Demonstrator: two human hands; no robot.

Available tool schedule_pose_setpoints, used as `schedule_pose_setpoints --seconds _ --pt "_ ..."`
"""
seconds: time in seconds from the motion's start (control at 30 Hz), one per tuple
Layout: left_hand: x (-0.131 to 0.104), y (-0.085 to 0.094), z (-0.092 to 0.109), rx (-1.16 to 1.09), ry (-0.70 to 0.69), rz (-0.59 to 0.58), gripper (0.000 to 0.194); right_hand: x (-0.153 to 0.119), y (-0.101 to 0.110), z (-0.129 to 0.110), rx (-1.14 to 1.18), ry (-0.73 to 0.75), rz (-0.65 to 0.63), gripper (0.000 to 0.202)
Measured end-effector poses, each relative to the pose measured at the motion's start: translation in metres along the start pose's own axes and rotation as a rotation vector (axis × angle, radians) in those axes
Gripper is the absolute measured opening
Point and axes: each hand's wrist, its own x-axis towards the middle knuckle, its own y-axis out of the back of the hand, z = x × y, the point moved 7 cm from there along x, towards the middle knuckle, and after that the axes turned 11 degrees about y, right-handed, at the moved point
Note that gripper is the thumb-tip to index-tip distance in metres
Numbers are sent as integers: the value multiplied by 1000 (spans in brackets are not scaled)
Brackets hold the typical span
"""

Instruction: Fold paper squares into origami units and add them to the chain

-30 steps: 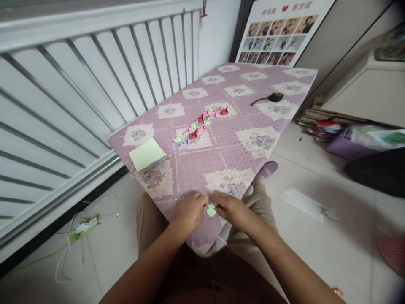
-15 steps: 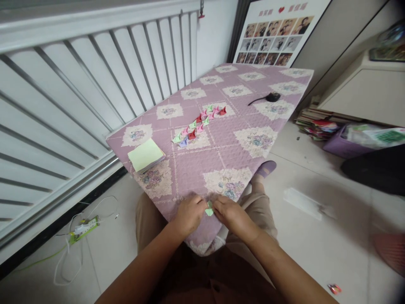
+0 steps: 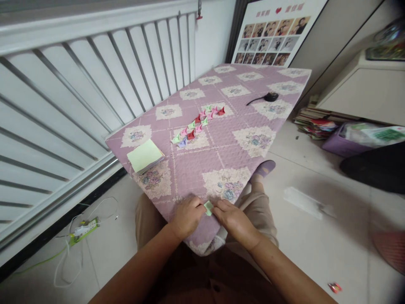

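Observation:
Between my two hands, close to the near corner of the table, lies a small folded piece of light green paper (image 3: 208, 207). My left hand (image 3: 189, 214) has its fingers curled and pressed on the paper's left side. From the right, my right hand (image 3: 230, 215) grips the opposite edge with bent fingers. Farther up the cloth, several small folded paper pieces (image 3: 190, 134) in red, pink, green and blue stand in two slanting rows. A stack of square paper (image 3: 145, 156) with a light green sheet on top sits toward the left edge.
A purple flowered cloth (image 3: 190, 173) covers the table. A black object with a thin tail (image 3: 271, 97) lies at the far right. The white radiator (image 3: 95, 84) runs along the left. A power strip (image 3: 84, 231) with cables is on the floor.
The green paper now appears as a plain small diamond, where before it showed two separate parts. Both hands stay in nearly the same place; the view has shifted slightly.

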Motion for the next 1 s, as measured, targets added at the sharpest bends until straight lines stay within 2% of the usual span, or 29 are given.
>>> schedule_pose_setpoints --seconds 0.27,0.43,0.6,0.87,1.0 --pt "-1 -3 3 78 -61 30 25 -4 -5 -2 -95 35 -18 18" --pt "-8 -2 7 175 -142 14 31 -16 -6 -5 -109 24 21 32" --pt "-19 4 10 176 -199 14 40 -27 -6 -12 -165 3 42 39" --pt "-24 3 11 301 -217 77 37 -36 -15 -13 -229 -108 98 39" --pt "-25 2 9 286 -206 130 35 -38 -18 -10 -231 -149 129 36"
